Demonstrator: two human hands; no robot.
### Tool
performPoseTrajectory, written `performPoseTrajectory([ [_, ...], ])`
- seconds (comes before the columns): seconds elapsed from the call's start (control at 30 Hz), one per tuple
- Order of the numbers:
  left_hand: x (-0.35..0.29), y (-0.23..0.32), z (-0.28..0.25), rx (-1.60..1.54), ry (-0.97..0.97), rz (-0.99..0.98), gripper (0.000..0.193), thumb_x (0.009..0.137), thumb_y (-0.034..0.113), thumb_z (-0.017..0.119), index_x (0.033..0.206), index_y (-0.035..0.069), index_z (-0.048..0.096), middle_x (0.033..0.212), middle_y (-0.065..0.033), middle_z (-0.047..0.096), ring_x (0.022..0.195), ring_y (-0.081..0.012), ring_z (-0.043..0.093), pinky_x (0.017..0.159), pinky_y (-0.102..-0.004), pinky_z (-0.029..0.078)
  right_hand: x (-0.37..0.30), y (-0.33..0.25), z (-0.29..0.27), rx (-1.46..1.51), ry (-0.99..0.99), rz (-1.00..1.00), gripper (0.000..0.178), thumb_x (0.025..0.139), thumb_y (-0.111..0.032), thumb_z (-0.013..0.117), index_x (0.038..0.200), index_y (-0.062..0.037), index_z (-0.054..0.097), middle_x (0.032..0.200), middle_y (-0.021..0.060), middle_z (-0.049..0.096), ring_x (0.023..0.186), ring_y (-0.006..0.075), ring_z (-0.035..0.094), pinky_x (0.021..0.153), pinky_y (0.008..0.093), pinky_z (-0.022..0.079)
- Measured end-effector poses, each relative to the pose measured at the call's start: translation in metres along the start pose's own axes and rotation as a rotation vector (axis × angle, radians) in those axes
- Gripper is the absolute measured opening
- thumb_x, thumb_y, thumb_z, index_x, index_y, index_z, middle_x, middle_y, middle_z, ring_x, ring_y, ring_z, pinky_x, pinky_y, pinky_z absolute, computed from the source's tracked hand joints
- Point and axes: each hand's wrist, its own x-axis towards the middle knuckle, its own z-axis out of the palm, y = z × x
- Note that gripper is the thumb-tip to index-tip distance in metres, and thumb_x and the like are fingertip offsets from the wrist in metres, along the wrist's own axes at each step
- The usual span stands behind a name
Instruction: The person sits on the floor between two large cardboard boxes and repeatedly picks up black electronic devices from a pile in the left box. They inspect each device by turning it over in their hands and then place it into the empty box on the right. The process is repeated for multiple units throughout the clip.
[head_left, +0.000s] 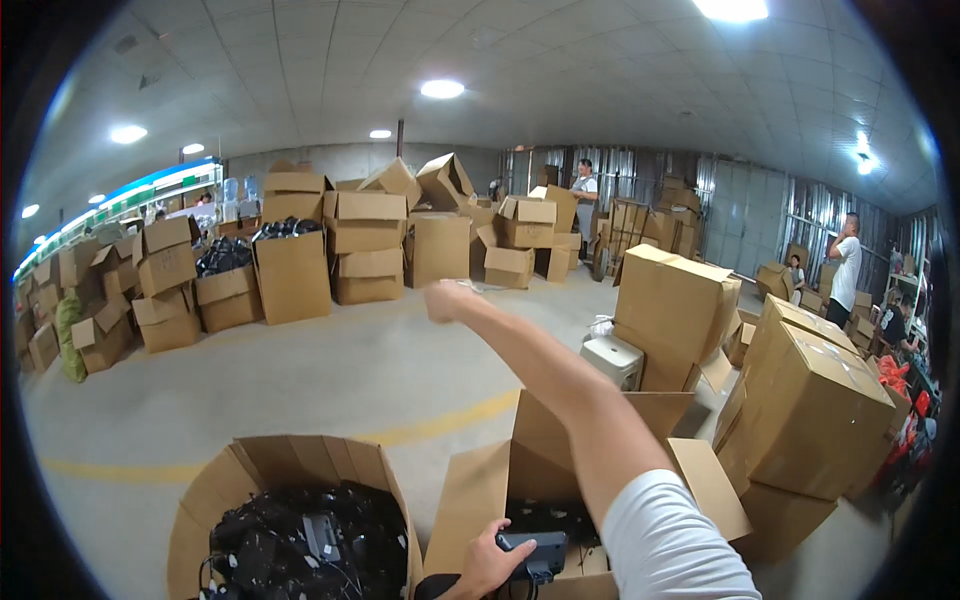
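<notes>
My left hand [486, 562] is closed around a black power adapter [541, 552] with a dark cable hanging below it. It is above the near edge of an open cardboard box [470, 495] that has more black items inside. My right arm stretches far forward across that box. At its end my right hand [450, 301] is closed and slightly blurred, with a small pale bit showing at the fingers; what it holds is hidden. To the left stands another open box [190, 530], full of black adapters and cables [290, 545].
Tall closed cartons [675, 310] and stacked boxes [820, 410] rise at the right, beside a white plastic stool [612, 362]. Many open boxes [370, 240] line the far side. A yellow line [450, 420] crosses the floor. Other people [846, 265] are in the background.
</notes>
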Motion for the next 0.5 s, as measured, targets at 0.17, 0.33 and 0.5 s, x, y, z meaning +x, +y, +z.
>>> performPoseTrajectory([
  [0.17,0.012,-0.017,-0.008,-0.157,0.111,-0.006,0.065,0.077,0.037,0.087,0.121,-0.005,0.064,0.101,-0.0213,0.071,0.093,-0.0288,0.070,0.084,-0.0391,0.055,-0.151,-0.010,0.164,0.629,-0.618,-0.099,0.031,0.095,-0.022,0.059,0.115,0.0017,0.065,0.077,0.0160,0.070,0.058,0.0246,0.067,0.046,0.0374,0.055],
  [0.33,0.011,-0.003,-0.013,-0.195,0.135,-0.026,0.065,0.078,0.034,0.087,0.122,-0.007,0.063,0.098,-0.0189,0.071,0.090,-0.0232,0.068,0.082,-0.0357,0.055,-0.316,0.018,0.223,1.386,-0.787,0.227,0.068,0.107,-0.055,0.041,0.139,0.0030,0.055,0.105,0.0155,0.072,0.091,0.0202,0.070,0.083,0.0347,0.058],
  [0.5,0.012,0.000,-0.011,-0.282,0.123,-0.171,0.058,0.081,0.029,0.087,0.122,-0.005,0.064,0.104,-0.0132,0.069,0.095,-0.0196,0.065,0.086,-0.0322,0.054,-0.405,0.011,0.235,2.004,-0.659,0.409,0.075,0.105,-0.063,0.037,0.143,0.0002,0.053,0.120,0.0064,0.069,0.108,0.0156,0.064,0.097,0.0339,0.050],
])
